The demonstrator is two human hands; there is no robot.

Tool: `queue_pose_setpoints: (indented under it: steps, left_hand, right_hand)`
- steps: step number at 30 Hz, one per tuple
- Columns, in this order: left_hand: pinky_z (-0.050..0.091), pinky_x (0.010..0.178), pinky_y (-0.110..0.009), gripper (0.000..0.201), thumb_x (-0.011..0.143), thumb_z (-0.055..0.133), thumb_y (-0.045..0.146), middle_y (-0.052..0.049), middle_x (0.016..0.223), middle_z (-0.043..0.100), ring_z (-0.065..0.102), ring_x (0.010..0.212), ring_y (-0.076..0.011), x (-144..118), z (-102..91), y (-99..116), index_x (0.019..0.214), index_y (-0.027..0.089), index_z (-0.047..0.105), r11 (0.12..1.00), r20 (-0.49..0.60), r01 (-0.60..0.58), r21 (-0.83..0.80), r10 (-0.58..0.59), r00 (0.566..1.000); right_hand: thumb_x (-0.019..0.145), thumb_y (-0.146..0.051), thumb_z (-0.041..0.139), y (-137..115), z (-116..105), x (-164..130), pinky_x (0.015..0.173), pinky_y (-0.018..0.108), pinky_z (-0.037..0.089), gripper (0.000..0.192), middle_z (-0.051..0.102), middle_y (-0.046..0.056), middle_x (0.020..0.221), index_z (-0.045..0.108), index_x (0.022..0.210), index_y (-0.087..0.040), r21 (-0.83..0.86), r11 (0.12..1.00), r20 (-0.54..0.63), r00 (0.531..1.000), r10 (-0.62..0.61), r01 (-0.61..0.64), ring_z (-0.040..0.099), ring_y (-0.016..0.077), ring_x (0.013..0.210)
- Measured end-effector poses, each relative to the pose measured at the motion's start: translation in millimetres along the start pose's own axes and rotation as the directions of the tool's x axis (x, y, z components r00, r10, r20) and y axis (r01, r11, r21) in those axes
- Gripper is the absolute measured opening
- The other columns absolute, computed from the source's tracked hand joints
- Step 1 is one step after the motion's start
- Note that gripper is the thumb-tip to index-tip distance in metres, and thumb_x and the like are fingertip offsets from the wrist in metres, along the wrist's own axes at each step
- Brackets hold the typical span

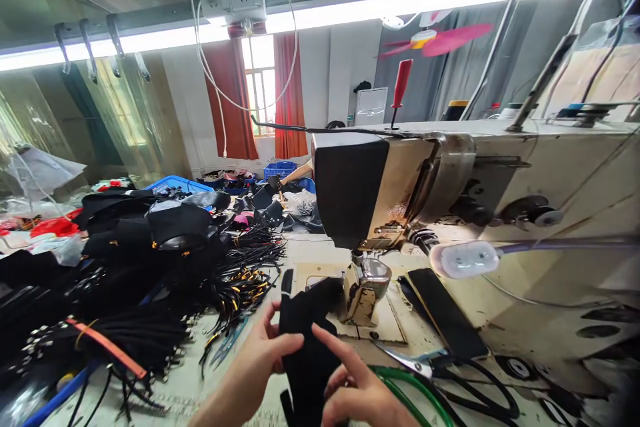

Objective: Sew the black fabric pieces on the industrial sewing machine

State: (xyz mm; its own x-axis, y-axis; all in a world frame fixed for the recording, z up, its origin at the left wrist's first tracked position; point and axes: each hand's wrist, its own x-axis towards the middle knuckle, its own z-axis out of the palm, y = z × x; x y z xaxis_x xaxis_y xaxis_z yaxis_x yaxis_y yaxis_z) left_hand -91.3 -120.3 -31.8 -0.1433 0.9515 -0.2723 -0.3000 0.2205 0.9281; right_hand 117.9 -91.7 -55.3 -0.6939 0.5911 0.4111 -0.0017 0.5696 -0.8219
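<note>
A black fabric piece (pixel 306 340) lies on the sewing table, its far end pushed up against the metal presser foot (pixel 364 288) of a large beige sewing machine (pixel 500 180). My left hand (pixel 260 359) pinches the fabric's left edge with thumb and fingers. My right hand (pixel 356 387) presses on the fabric from the right, index finger stretched across it.
A heap of black straps and fabric pieces (pixel 150 267) fills the table's left side. Thread snips (pixel 227 341) lie beside my left hand, scissors (pixel 407 360) and a green cord (pixel 420 393) on the right. A lamp head (pixel 463 259) juts out. A phone (pixel 445 312) lies under it.
</note>
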Motion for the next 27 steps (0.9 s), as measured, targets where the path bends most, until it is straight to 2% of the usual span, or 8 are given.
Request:
queue_pose_setpoints:
  steps: [3, 7, 11, 15, 17, 20, 24, 27]
  left_hand:
    - [0.036, 0.047, -0.018, 0.042, 0.070, 0.076, 0.052, 0.005, 0.067, 0.058, 0.047, 0.051, -0.0071, -11.0, 6.9, 3.4, 0.092, 0.020, 0.057, 0.951, 0.153, -0.151, 0.268, 0.113, 0.982]
    - [0.041, 0.050, -0.023, 0.045, 0.077, 0.065, 0.062, 0.003, 0.057, 0.054, 0.051, 0.051, -0.0115, -1.6, -6.0, 42.0, 0.065, 0.020, 0.054, 0.822, 0.225, -0.295, 0.487, 0.208, 0.952]
    - [0.041, 0.052, -0.024, 0.041, 0.090, 0.054, 0.054, 0.006, 0.057, 0.050, 0.049, 0.050, -0.0103, 47.6, -32.7, 98.7, 0.068, 0.020, 0.050, 0.755, -0.004, -0.333, 0.565, 0.406, 0.914]
    - [0.052, 0.077, -0.036, 0.022, 0.093, 0.061, 0.038, -0.002, 0.092, 0.066, 0.063, 0.081, -0.0163, 92.1, -47.8, 135.2, 0.094, 0.015, 0.062, 0.691, -0.147, -0.267, 0.672, 0.477, 0.866]
    - [0.050, 0.089, -0.042, 0.022, 0.086, 0.070, 0.034, -0.007, 0.107, 0.068, 0.064, 0.099, -0.0224, 90.9, -40.4, 133.6, 0.096, 0.015, 0.066, 0.666, -0.097, -0.272, 0.695, 0.462, 0.882]
    - [0.049, 0.094, -0.040, 0.017, 0.072, 0.081, 0.033, -0.011, 0.105, 0.073, 0.064, 0.106, -0.0298, 56.1, -12.6, 108.9, 0.079, 0.019, 0.074, 0.639, 0.162, -0.383, 0.667, 0.377, 0.912]
    - [0.045, 0.102, -0.040, 0.040, 0.060, 0.089, 0.036, -0.006, 0.126, 0.069, 0.061, 0.116, -0.0329, -4.6, 20.5, 67.3, 0.099, 0.029, 0.078, 0.621, 0.554, -0.571, 0.538, 0.250, 0.794]
    - [0.046, 0.096, -0.035, 0.042, 0.064, 0.088, 0.031, -0.004, 0.118, 0.071, 0.062, 0.107, -0.0294, -20.0, 27.2, 49.6, 0.103, 0.031, 0.076, 0.563, 0.568, -0.604, 0.564, 0.267, 0.779]
  right_hand:
    - [0.084, -0.014, 0.060, -1.7, -3.3, 31.4, 0.069, 0.026, 0.054, 0.010, 0.020, 0.009, 0.162, 0.068, 0.085, -0.020, 0.074, 0.992, 0.083, 0.992, 0.094, -0.100, 0.063, 0.0071, 0.067]
    - [0.082, -0.015, 0.059, -0.5, -21.4, 58.6, 0.063, 0.021, 0.049, 0.006, 0.050, 0.007, 0.132, 0.063, 0.085, -0.019, 0.176, 0.972, 0.204, 0.972, 0.119, -0.156, 0.056, 0.0057, 0.066]
    - [0.080, -0.012, 0.063, -8.5, -29.1, 58.5, 0.071, 0.022, 0.049, 0.009, 0.053, 0.003, 0.104, 0.067, 0.083, -0.020, 0.078, 0.995, 0.220, 0.975, 0.040, -0.058, 0.055, 0.0122, 0.083]
    - [0.080, -0.016, 0.067, -17.9, -29.9, 48.2, 0.078, 0.026, 0.049, 0.003, 0.054, 0.004, 0.101, 0.067, 0.080, -0.019, 0.110, 0.992, 0.225, 0.974, 0.032, -0.058, 0.056, 0.0150, 0.091]
    - [0.083, -0.022, 0.068, -16.8, -31.3, 44.9, 0.075, 0.024, 0.048, 0.005, 0.053, 0.004, 0.101, 0.065, 0.081, -0.019, 0.213, 0.973, 0.190, 0.981, 0.048, -0.088, 0.055, 0.0139, 0.088]
    - [0.085, -0.032, 0.071, -7.4, -33.3, 43.4, 0.071, 0.023, 0.048, 0.016, 0.051, 0.003, 0.100, 0.063, 0.084, -0.018, 0.433, 0.896, 0.115, 0.992, 0.054, -0.099, 0.053, 0.0125, 0.084]
    - [0.086, -0.041, 0.073, 4.8, -32.1, 43.9, 0.064, 0.022, 0.047, 0.027, 0.051, 0.002, 0.099, 0.061, 0.088, -0.017, 0.576, 0.812, 0.030, 0.996, 0.088, -0.089, 0.054, 0.0095, 0.074]
    - [0.085, -0.043, 0.074, 4.1, -29.3, 41.3, 0.062, 0.021, 0.045, 0.029, 0.052, 0.000, 0.095, 0.062, 0.088, -0.016, 0.586, 0.806, -0.040, 0.991, 0.126, -0.079, 0.056, 0.0075, 0.069]
